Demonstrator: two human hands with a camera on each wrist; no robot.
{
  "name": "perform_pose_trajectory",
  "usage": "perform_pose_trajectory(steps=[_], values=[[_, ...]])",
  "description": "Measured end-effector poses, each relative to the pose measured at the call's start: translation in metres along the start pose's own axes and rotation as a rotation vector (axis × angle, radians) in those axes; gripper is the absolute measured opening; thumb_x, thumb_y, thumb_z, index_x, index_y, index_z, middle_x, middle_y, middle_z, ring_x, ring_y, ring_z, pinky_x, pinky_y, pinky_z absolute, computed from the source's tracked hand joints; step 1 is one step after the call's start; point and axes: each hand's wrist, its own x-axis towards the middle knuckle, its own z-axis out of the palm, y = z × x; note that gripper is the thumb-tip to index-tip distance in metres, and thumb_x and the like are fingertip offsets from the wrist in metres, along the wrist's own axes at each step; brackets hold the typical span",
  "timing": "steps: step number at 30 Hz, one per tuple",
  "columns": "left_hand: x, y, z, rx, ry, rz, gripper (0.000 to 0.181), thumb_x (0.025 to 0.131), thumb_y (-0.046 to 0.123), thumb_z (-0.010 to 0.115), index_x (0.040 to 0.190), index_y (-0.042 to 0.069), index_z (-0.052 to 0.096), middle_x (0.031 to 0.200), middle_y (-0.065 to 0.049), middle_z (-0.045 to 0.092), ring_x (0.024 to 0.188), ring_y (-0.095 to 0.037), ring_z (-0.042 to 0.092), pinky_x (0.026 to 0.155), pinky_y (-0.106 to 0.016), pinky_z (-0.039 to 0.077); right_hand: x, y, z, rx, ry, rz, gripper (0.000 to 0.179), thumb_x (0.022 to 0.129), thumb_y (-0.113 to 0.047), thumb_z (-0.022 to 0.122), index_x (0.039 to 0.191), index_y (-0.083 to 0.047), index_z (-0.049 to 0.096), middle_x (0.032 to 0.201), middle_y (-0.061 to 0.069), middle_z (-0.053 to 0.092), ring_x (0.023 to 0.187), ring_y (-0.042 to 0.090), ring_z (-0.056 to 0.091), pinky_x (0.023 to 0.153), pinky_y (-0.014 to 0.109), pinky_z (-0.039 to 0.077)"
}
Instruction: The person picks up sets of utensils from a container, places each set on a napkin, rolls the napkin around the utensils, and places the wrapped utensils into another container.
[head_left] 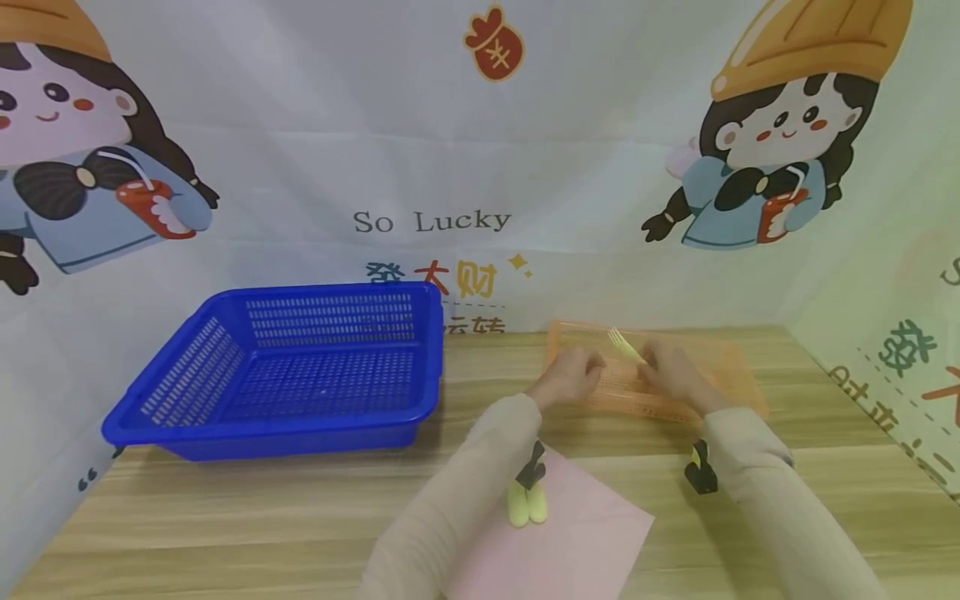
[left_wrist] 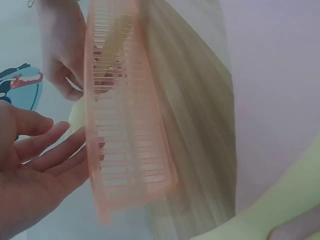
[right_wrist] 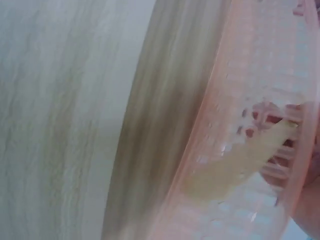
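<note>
My right hand [head_left: 670,367] holds a pale yellow fork [head_left: 625,344] over the orange slotted basket [head_left: 731,354], its tines pointing up and left. At the left part of that basket is my left hand [head_left: 573,375]. In the left wrist view, the fingers of the left hand [left_wrist: 45,160] are spread and relaxed near the basket rim [left_wrist: 92,150], with nothing gripped. Through the basket wall in the right wrist view shows a long pale yellow piece [right_wrist: 235,165] beside the right fingers; its kind is unclear.
A large blue slotted basket [head_left: 270,432] stands on the wooden table [head_left: 262,508] at the left. Two pale yellow rounded ends [head_left: 528,505] lie on a pink sheet [head_left: 577,542] in front, partly hidden by the left wrist gear. A printed cloth [head_left: 585,167] hangs behind.
</note>
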Motion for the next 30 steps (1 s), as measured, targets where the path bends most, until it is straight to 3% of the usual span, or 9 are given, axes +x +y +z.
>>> perform_pose_trajectory(steps=[2,10,15,19,23,26,30], values=[[-0.003,0.0,-0.002,-0.032,0.014,0.009,0.028,0.09,0.005,0.044,0.114,-0.002,0.056,0.113,-0.013,0.06,0.103,-0.022,0.056,0.086,-0.025,0.045,0.0,-0.007,0.0,0.053,0.02,-0.03,0.015,0.089,0.002,0.047,0.092,0.016,0.052,0.07,0.019,0.058,0.059,0.022,0.056,0.051,0.03,0.047],[-0.013,0.003,-0.012,-0.189,0.08,-0.01,0.036,0.088,0.008,0.051,0.121,-0.006,0.047,0.115,-0.017,0.057,0.102,-0.024,0.057,0.081,-0.023,0.047,0.01,-0.043,-0.005,0.111,0.168,-0.101,0.025,0.093,-0.013,0.045,0.08,0.003,0.058,0.071,0.016,0.061,0.061,0.022,0.058,0.057,0.033,0.048],[-0.018,0.008,-0.019,-0.245,0.111,0.009,0.04,0.086,0.01,0.056,0.122,-0.005,0.047,0.117,-0.016,0.055,0.101,-0.025,0.058,0.08,-0.021,0.048,0.01,-0.074,-0.012,0.187,0.233,-0.162,0.022,0.092,-0.009,0.046,0.096,0.007,0.061,0.068,0.012,0.06,0.058,0.013,0.052,0.053,0.022,0.04],[-0.024,0.012,-0.024,-0.311,0.119,0.037,0.033,0.084,0.009,0.059,0.113,-0.005,0.051,0.109,-0.015,0.059,0.097,-0.025,0.059,0.078,-0.02,0.048,0.007,-0.096,-0.017,0.312,0.194,-0.129,0.03,0.094,-0.014,0.044,0.109,0.008,0.058,0.079,0.014,0.062,0.068,0.007,0.054,0.066,0.025,0.047],[-0.031,0.013,-0.028,-0.419,0.1,0.04,0.04,0.084,0.007,0.059,0.121,-0.002,0.048,0.106,-0.018,0.06,0.095,-0.027,0.06,0.074,-0.022,0.05,0.003,-0.11,-0.017,0.412,0.163,-0.059,0.034,0.095,-0.019,0.043,0.113,0.007,0.056,0.087,0.015,0.063,0.081,0.008,0.057,0.08,0.035,0.048],[-0.037,0.013,-0.03,-0.528,0.068,-0.003,0.04,0.085,0.005,0.058,0.122,-0.003,0.048,0.104,-0.021,0.06,0.094,-0.029,0.06,0.07,-0.025,0.052,0.001,-0.115,-0.015,0.463,0.167,-0.022,0.035,0.094,-0.02,0.043,0.112,0.007,0.056,0.094,0.018,0.063,0.087,0.013,0.058,0.083,0.038,0.047],[-0.048,0.012,-0.035,-0.606,0.038,-0.064,0.029,0.084,0.005,0.058,0.11,-0.007,0.054,0.097,-0.022,0.062,0.085,-0.028,0.063,0.065,-0.027,0.053,-0.003,-0.12,-0.013,0.515,0.176,0.008,0.035,0.094,-0.022,0.044,0.107,0.008,0.058,0.11,0.02,0.059,0.099,0.023,0.056,0.082,0.034,0.048]])
